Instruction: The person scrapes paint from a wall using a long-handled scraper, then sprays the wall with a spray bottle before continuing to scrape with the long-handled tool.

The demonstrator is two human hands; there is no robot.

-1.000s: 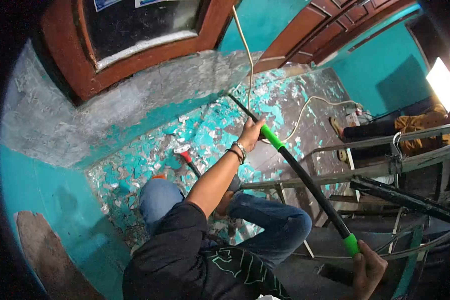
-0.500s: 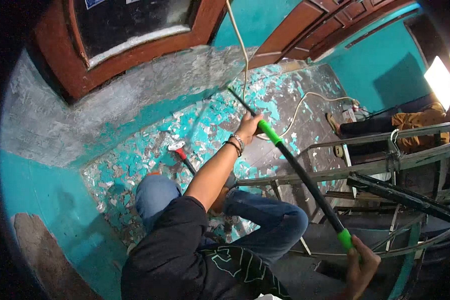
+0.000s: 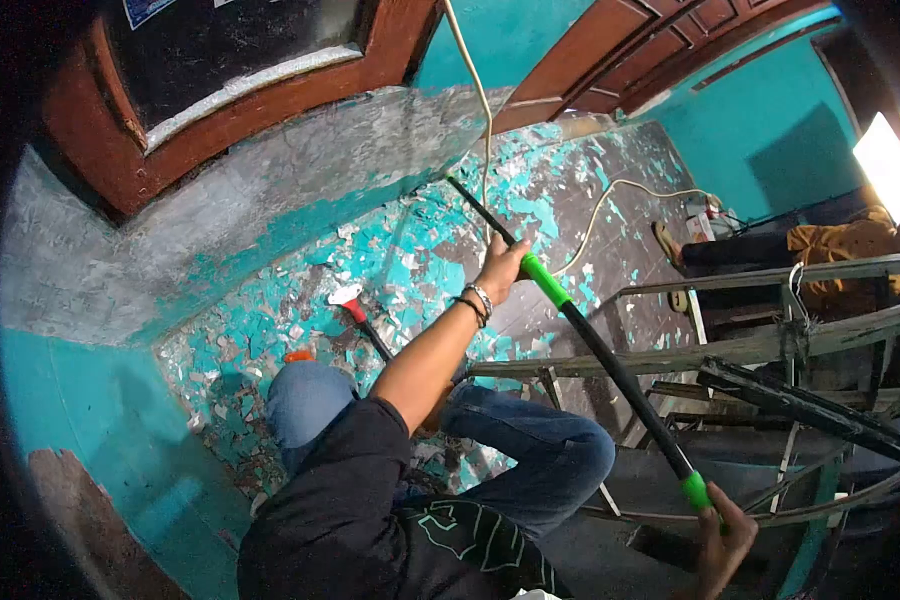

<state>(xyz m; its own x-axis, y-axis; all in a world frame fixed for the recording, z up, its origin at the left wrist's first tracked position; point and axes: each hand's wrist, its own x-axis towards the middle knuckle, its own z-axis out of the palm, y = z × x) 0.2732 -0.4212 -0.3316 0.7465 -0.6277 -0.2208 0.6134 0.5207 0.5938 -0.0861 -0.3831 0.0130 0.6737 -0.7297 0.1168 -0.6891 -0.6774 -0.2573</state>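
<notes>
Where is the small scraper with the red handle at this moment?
In the head view, the red-handled scraper lies on the floor among the teal paint flakes, left of the left hand gripping the long black pole, below the scraped wall.

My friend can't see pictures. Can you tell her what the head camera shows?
A person grips a long black pole with green bands, left hand high, right hand low, its tip against a scraped teal wall. Paint flakes litter the floor.

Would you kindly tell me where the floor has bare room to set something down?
Barest is the dark floor between the white cord and the ladder rail. Paint flakes crowd the strip below the scraped wall, around the red-handled scraper.
</notes>
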